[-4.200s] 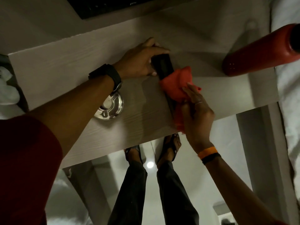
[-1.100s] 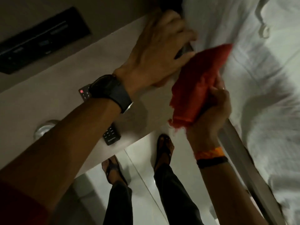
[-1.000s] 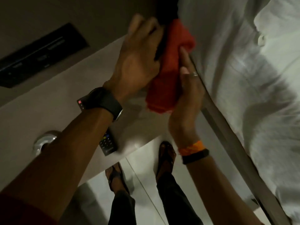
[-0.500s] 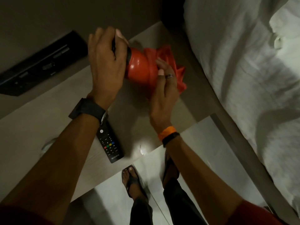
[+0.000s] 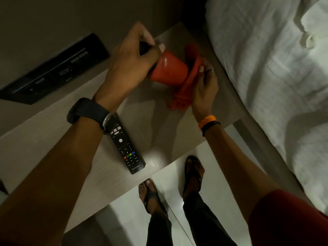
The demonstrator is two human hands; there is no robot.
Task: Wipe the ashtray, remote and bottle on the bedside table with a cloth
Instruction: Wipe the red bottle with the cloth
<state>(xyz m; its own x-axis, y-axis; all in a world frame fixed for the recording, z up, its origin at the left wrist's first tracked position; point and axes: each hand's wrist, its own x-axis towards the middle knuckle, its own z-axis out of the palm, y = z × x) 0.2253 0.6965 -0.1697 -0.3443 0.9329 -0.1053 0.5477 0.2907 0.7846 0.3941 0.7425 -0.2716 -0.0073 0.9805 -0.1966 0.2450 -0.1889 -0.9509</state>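
- Since half a second ago, I see the red bottle [image 5: 168, 71] tipped further over, its base now pointing toward the bed, and the right hand [image 5: 204, 86] has slid from the bottle's side down to its lower end.
- Left hand [image 5: 127, 68] is wrapped closed around the bottle's dark top; a black watch [image 5: 88, 110] sits on that wrist.
- Right hand is closed on the red cloth [image 5: 184, 86], pressing it against the bottle's lower end; a ring shows on one finger, and an orange band with a black band [image 5: 209, 122] on the wrist.
- Cloth bunches between bottle and palm, with a frayed end trailing onto the bedside table [image 5: 159, 121].
- Bottle is held tilted above the far right part of the table, near the bed; I cannot tell whether it touches the surface.
- Black remote [image 5: 125, 148] lies flat near the table's front edge, buttons up, partly under the left forearm, well apart from the bottle.
- Ashtray is not visible to me.
- White bed sheet [image 5: 275, 77] fills the right side.
- Dark switch panel [image 5: 53, 70] is set in the wall behind the table.
- Two feet in dark sandals [image 5: 193, 173] stand on the pale floor below.
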